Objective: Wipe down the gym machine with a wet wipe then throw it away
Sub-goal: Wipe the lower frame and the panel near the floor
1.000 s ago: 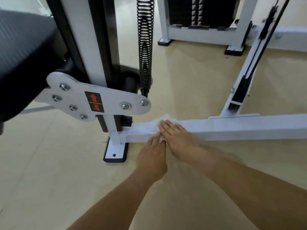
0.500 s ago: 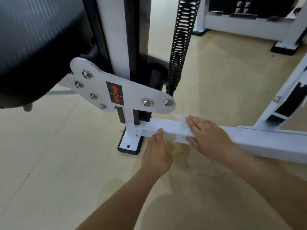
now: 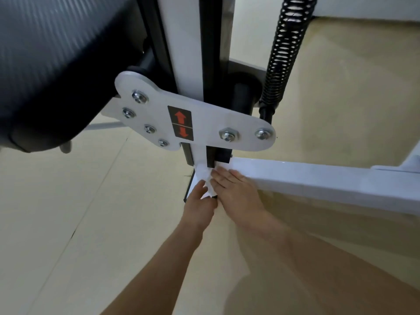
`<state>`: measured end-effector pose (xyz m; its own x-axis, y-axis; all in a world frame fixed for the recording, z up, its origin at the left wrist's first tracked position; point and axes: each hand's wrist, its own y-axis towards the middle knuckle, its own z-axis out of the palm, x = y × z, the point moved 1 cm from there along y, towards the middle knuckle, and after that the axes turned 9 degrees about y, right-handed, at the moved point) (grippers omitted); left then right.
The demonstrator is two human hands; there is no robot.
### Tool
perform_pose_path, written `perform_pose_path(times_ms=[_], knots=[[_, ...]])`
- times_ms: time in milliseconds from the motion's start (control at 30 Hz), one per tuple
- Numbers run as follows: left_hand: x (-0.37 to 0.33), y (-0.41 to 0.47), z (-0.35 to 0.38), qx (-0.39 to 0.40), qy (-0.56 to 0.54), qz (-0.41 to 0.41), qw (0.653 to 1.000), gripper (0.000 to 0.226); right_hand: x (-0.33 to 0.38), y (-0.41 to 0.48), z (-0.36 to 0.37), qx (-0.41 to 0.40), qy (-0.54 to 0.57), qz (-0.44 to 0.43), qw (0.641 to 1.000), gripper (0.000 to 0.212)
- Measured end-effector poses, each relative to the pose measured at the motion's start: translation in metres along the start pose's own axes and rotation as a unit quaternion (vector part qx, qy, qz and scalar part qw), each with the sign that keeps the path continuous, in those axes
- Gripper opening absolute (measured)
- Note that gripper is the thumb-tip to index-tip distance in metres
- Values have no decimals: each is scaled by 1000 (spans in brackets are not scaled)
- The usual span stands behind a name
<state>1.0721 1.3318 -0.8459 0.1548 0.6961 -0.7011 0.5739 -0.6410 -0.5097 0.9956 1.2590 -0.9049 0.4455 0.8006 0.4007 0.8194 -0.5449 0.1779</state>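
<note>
Just below the middle of the frame, your right hand lies flat, fingers straight, on the wet wipe at the left end of the white beam. Your left hand touches the wipe's lower part; whether it pinches it cannot be told.

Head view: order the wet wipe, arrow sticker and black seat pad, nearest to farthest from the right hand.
1. wet wipe, touching the right hand, low centre.
2. arrow sticker, above it.
3. black seat pad, upper left.
</note>
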Motion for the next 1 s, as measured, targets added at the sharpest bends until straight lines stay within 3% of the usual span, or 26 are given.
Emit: perform_pose_path(times_ms=[33, 100, 167, 300, 400, 500, 534, 634, 700, 767, 867, 1001], knots=[[-4, 0, 2, 31, 3, 7, 999, 51, -7, -5, -5, -38, -4, -10, 999, 39], [-14, 2, 10, 62, 23, 12, 998, 51, -27, -19, -18, -83, -9, 10, 996, 49], [-24, 4, 20, 54, 38, 9, 998, 47, -44, -31, -29, -94, -34, 39, 994, 57], [-26, -4, 27, 71, 64, 2, 995, 43, -39, -37, -40, -98, -32, 57, 993, 48], [-26, -10, 22, 76, 95, 32, 992, 29, -27, -37, -49, -88, 75, 80, 990, 30], [-27, -21, 17, 60, 36, 62, 996, 47, -20, -47, -69, -46, 256, 222, 940, 18], [-27, -27, 14, 64, 22, 80, 994, 53, -14, -52, -78, -26, 316, 232, 920, 17], [-29, -47, 1, 159, -9, 128, 979, 38, 4, -60, -114, 1, 395, 186, 900, 25], [-34, -58, -14, 216, -35, 150, 964, 30, 15, -58, -140, 21, 379, 152, 913, 22], [-40, -63, -28, 184, -50, 166, 967, 31, 24, -57, -164, -12, 312, 142, 939, 18], [-60, -73, -48, 41, -103, 181, 977, 26, 38, -53, -204, -116, 211, 107, 965, 14], [-96, -81, -59, -136, -144, 240, 950, 20, 58, -29, -233, -217, -45, -32, 975, 9]])
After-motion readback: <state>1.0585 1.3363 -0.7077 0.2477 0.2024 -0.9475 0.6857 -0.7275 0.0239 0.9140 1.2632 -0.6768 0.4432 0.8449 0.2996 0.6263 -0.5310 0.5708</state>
